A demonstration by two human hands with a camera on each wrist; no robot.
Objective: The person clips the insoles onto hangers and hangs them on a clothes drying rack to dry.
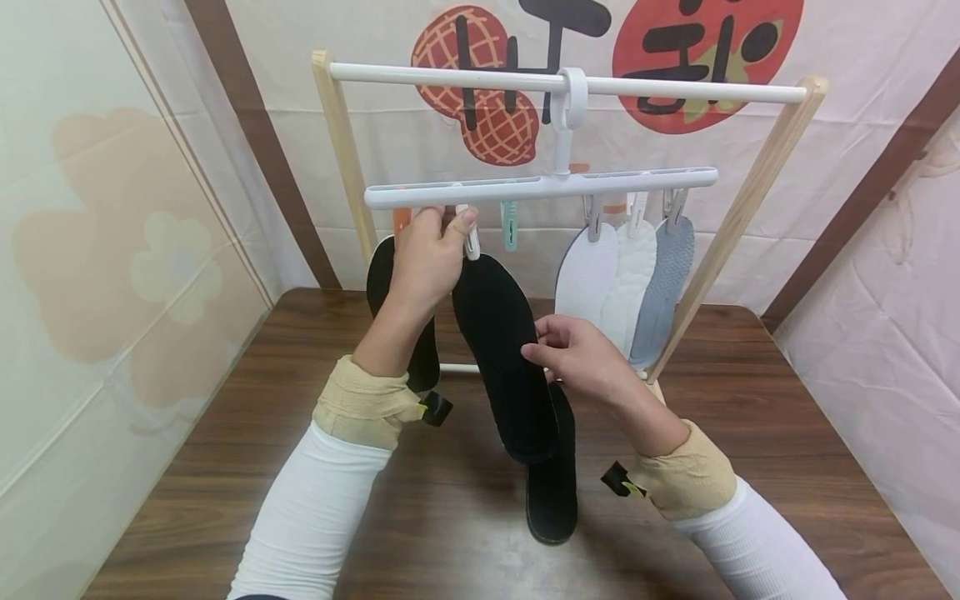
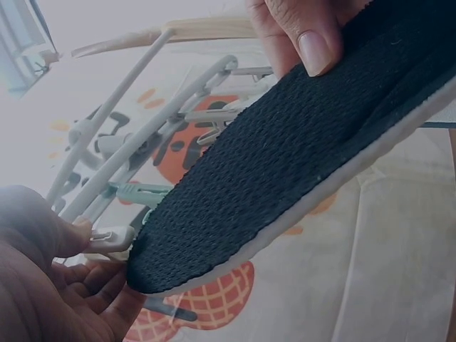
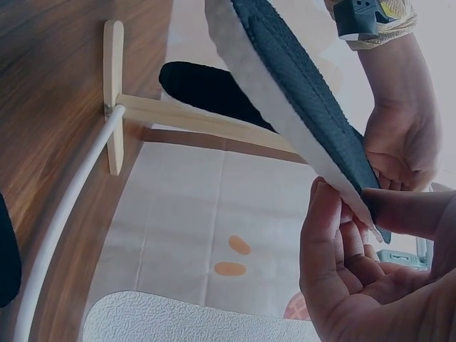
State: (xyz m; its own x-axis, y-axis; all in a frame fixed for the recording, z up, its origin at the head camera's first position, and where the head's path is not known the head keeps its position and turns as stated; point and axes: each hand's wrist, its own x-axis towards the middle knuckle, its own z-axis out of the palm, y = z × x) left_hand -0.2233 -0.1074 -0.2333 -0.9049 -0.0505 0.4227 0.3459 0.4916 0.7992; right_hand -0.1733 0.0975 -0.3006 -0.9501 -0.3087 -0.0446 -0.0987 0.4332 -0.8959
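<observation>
A black insole [image 1: 498, 333] with a white underside slants below the white clip hanger [image 1: 450, 195]. My left hand [image 1: 429, 258] pinches a white clothespin [image 1: 472, 242] at the insole's upper tip; whether its jaws hold the tip I cannot tell. Halfway down, my right hand [image 1: 581, 354] pinches the insole's right edge, its thumb [image 2: 317, 53] on the black face in the left wrist view. Another black insole [image 1: 424, 362] hangs at left, partly behind my left hand, near an orange clothespin [image 1: 402, 219]. A further black insole [image 1: 552, 507] lies on the table.
The hanger hooks onto the white rod of a wooden rack [image 1: 345, 150]. A teal clothespin [image 1: 510, 225] hangs at mid-hanger. On the right, grey clips and a white clip hold two white insoles [image 1: 588, 271] and a grey insole [image 1: 663, 287]. The wooden table [image 1: 247, 467] extends below.
</observation>
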